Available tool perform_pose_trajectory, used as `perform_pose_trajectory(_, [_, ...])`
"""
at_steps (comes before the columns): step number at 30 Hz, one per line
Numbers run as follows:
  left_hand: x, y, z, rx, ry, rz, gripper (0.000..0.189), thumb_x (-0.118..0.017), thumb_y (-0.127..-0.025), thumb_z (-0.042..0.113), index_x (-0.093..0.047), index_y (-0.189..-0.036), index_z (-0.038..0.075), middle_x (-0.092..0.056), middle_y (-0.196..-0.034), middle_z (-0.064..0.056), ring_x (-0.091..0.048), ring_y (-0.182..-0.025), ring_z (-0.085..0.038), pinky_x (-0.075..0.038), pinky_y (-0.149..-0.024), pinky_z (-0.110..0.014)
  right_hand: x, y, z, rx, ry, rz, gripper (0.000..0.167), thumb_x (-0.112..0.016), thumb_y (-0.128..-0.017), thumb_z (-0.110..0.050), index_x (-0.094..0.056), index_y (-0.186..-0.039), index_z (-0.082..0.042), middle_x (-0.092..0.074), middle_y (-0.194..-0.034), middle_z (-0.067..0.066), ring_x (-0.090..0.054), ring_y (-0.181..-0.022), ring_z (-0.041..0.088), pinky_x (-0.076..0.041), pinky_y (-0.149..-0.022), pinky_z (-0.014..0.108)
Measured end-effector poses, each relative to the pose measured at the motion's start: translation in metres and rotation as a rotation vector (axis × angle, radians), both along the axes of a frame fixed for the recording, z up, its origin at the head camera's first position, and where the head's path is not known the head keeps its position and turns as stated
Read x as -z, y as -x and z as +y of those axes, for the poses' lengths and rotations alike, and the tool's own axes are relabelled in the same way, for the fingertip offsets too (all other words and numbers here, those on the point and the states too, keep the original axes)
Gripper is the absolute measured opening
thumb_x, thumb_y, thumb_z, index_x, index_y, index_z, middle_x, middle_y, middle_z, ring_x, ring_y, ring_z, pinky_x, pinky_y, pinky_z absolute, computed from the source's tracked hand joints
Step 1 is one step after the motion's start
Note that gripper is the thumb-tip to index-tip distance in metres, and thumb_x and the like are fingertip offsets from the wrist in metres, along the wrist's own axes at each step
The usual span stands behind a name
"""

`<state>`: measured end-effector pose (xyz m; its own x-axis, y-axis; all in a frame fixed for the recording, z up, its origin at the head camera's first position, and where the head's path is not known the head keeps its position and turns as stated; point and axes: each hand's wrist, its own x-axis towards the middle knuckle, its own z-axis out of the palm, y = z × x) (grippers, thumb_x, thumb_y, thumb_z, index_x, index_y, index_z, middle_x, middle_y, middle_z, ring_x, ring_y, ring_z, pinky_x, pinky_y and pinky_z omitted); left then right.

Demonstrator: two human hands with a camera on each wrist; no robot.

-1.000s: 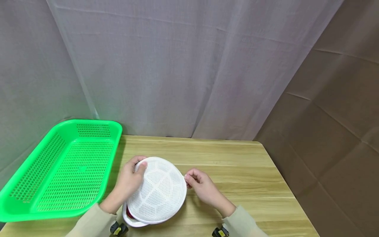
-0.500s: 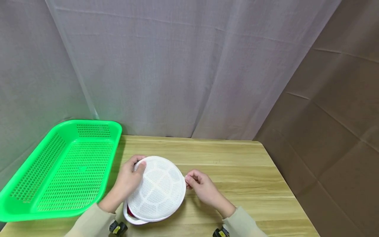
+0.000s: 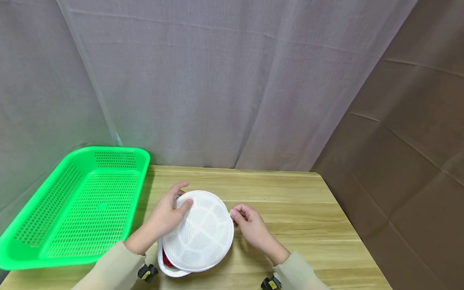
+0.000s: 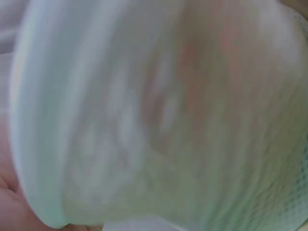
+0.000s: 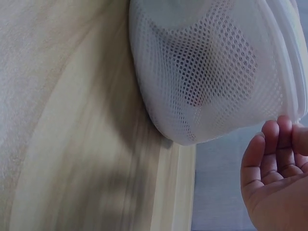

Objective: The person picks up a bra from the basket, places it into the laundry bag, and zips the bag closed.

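Observation:
A round white mesh laundry bag [image 3: 203, 229] stands on the wooden table in front of me, its honeycomb lid facing up. Something red [image 3: 166, 259] shows through the gap between lid and lower rim, at the near left side. My left hand [image 3: 168, 215] holds the bag's far left rim, thumb on the lid and index finger raised away. At the right rim, thumb and fingertips of my right hand [image 3: 251, 227] pinch a small part of the edge; the right wrist view shows this hand [image 5: 281, 178] right at the bag's seam. Blurred mesh [image 4: 159, 120] fills the left wrist view.
A large green plastic basket [image 3: 96, 213] with slotted walls stands at the left, close to my left forearm. Grey cloth [image 3: 203, 80] hangs behind the table [image 3: 290, 201], and brown cloth [image 3: 409, 161] on the right.
The bag has shifted slightly right. My left hand has slid right with it, and its index finger has lifted from the rim. My right hand has moved slightly right and still pinches the edge.

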<state>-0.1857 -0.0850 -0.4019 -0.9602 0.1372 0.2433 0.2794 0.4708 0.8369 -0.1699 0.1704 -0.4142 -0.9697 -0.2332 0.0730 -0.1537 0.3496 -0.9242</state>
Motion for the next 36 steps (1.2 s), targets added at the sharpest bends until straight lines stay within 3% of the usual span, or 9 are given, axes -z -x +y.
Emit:
perform_pose_trajectory(5, [0.004,-0.001,0.004,-0.009,0.027,-0.002,0.031,-0.065,-0.091,0.011,-0.062,-0.119,-0.002,-0.062,-0.111,-0.015,-0.057,-0.107,-0.030,-0.044,-0.094,-0.047,-0.013,-0.005,-0.003,0.010,-0.011,-0.008,0.014,-0.051,-0.100,-0.005,-0.060,-0.092,0.001,-0.062,-0.079,0.006,-0.058,-0.073,0.015,-0.051,-0.068,0.027])
perform_pose_trajectory(12, [0.009,0.001,0.004,-0.012,0.006,0.011,0.021,-0.064,-0.091,0.005,-0.064,-0.111,-0.002,-0.061,-0.107,-0.014,-0.057,-0.103,-0.029,-0.046,-0.091,-0.045,-0.012,-0.005,-0.003,0.007,-0.004,-0.012,0.014,-0.051,-0.100,-0.006,-0.061,-0.093,0.001,-0.063,-0.080,0.006,-0.059,-0.073,0.016,-0.051,-0.068,0.027])
perform_pose_trajectory(21, [0.014,0.002,0.004,-0.077,-0.055,0.005,0.015,-0.058,-0.094,0.004,-0.064,-0.107,-0.001,-0.060,-0.109,-0.015,-0.055,-0.107,-0.030,-0.042,-0.095,-0.045,-0.011,-0.005,-0.003,0.006,-0.023,-0.024,0.014,-0.051,-0.100,-0.007,-0.061,-0.092,0.000,-0.062,-0.079,0.004,-0.058,-0.074,0.015,-0.050,-0.069,0.027])
perform_pose_trajectory(29, [0.014,0.002,-0.001,-0.154,-0.109,-0.045,0.016,-0.056,-0.096,0.007,-0.062,-0.108,-0.002,-0.059,-0.111,-0.017,-0.055,-0.107,-0.031,-0.042,-0.095,-0.045,0.003,0.000,0.001,-0.038,0.048,-0.036,0.014,-0.050,-0.100,-0.004,-0.059,-0.091,0.002,-0.060,-0.079,0.005,-0.060,-0.078,0.027,-0.054,-0.073,0.041])
perform_pose_trajectory(36, [0.016,0.002,-0.004,-0.157,-0.091,-0.068,0.016,-0.056,-0.097,0.009,-0.062,-0.109,0.001,-0.060,-0.111,-0.014,-0.055,-0.107,-0.029,-0.041,-0.095,-0.044,-0.007,-0.005,-0.003,-0.028,0.039,-0.041,0.014,-0.049,-0.100,-0.002,-0.059,-0.090,0.002,-0.060,-0.079,0.005,-0.059,-0.080,0.037,-0.053,-0.075,0.046])
